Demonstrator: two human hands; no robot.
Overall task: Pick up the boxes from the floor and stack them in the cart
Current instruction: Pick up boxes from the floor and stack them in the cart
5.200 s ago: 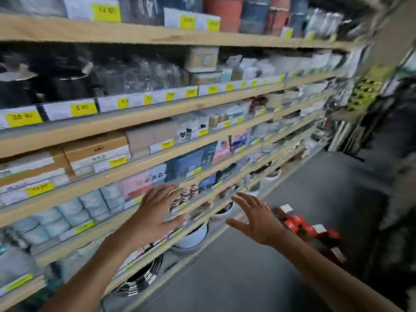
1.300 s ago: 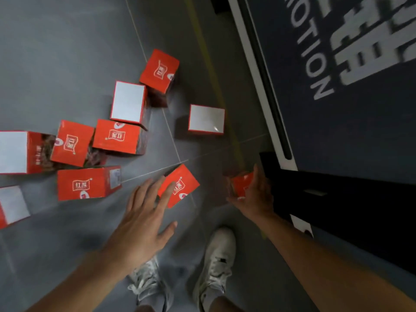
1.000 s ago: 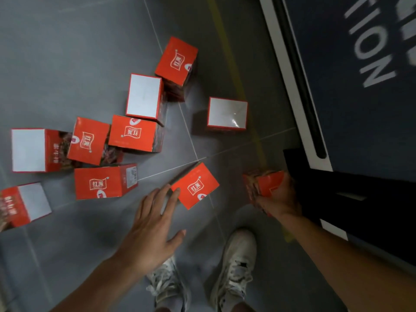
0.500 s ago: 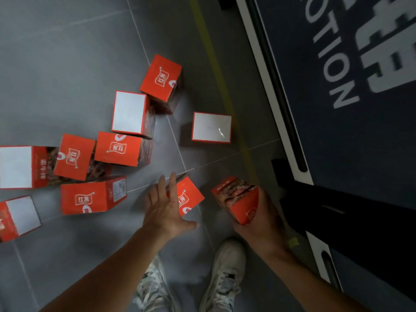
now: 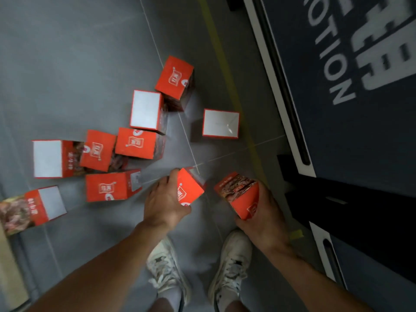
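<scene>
Both hands grip red boxes (image 5: 189, 190) with white logos.

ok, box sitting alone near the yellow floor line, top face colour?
White with a thin red border on the lone box, seen in the head view.

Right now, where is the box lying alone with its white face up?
The white-topped box sits alone on the floor, right of the cluster, beside the yellow line.

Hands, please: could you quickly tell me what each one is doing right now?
Left hand: grips a red box on the floor.
Right hand: holds another box, lifted.
</scene>
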